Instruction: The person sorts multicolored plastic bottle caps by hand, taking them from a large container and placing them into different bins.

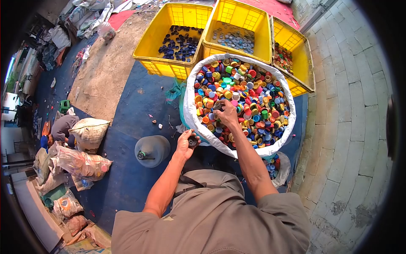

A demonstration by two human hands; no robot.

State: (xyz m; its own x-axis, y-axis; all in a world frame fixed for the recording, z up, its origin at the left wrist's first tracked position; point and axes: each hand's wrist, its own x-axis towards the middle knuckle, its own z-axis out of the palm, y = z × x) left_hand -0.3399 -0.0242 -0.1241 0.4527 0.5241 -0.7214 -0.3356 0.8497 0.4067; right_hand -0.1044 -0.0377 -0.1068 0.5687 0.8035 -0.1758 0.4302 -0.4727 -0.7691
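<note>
A large white-rimmed sack (pixel 191 99) stands in front of me, filled with bottle caps (pixel 249 91) of many colours. My right hand (pixel 228 113) reaches over the left part of the pile, its fingers closed on a dark bottle cap (pixel 218 105) partly hidden by them. Just outside the sack's near left rim, my left hand (pixel 185 144) is palm up. Its fingers curl around a black bottle cap (pixel 193 141); whether more caps lie under it is hidden.
Behind the sack stand three yellow crates: the left crate (pixel 156 65) holds dark blue caps, the middle crate (pixel 237 10) pale ones, the right crate (pixel 306 63) mixed ones. A large clear jug (pixel 153 152) sits left. Another person (pixel 63 127) crouches among filled sacks (pixel 89 134). A block wall (pixel 351 127) bounds the right.
</note>
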